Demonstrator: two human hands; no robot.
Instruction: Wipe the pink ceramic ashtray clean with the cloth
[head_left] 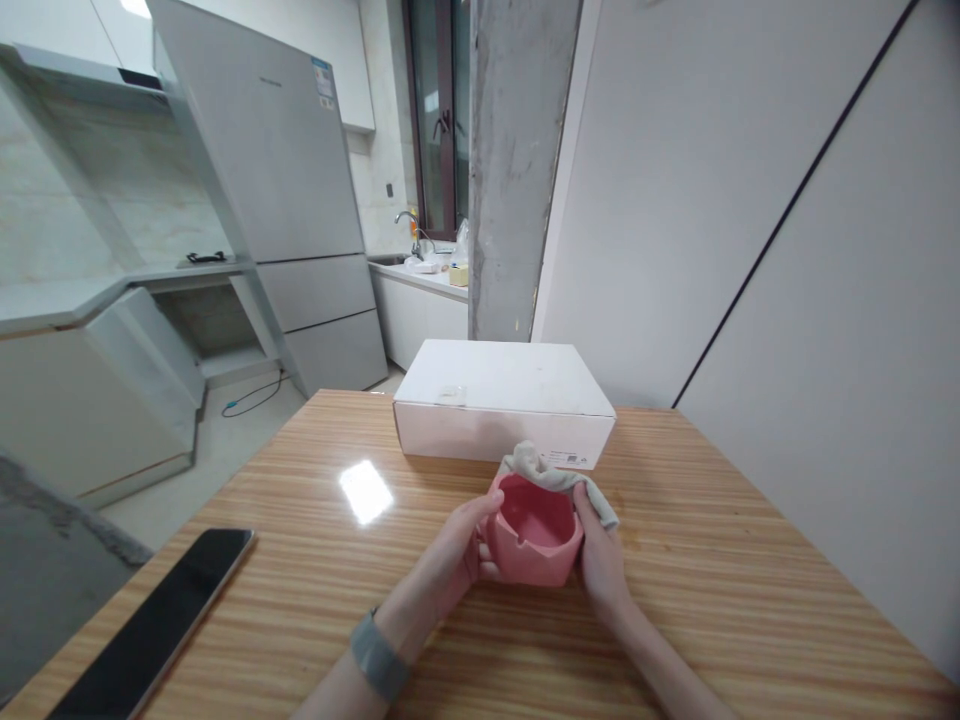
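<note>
A pink, angular ashtray (534, 562) with a notched rim is tilted so that its hollow inside faces me. My left hand (466, 545) is closed on its left side, thumb at the rim and fingers beneath. A light grey cloth (551, 475) is draped along the ashtray's far rim and down its right side. On the right, my right hand (598, 550) is closed on the cloth, pressing it against the rim with the thumb; the rest of its fingers are partly hidden behind the ashtray.
Just beyond the hands, a white cardboard box (506, 385) lies on the wood-grain table (315, 600). A dark phone-like slab (154, 625) rests near the left edge. Further back are a grey fridge (277, 160), a sink counter (420, 300) and a bare concrete pillar (517, 180).
</note>
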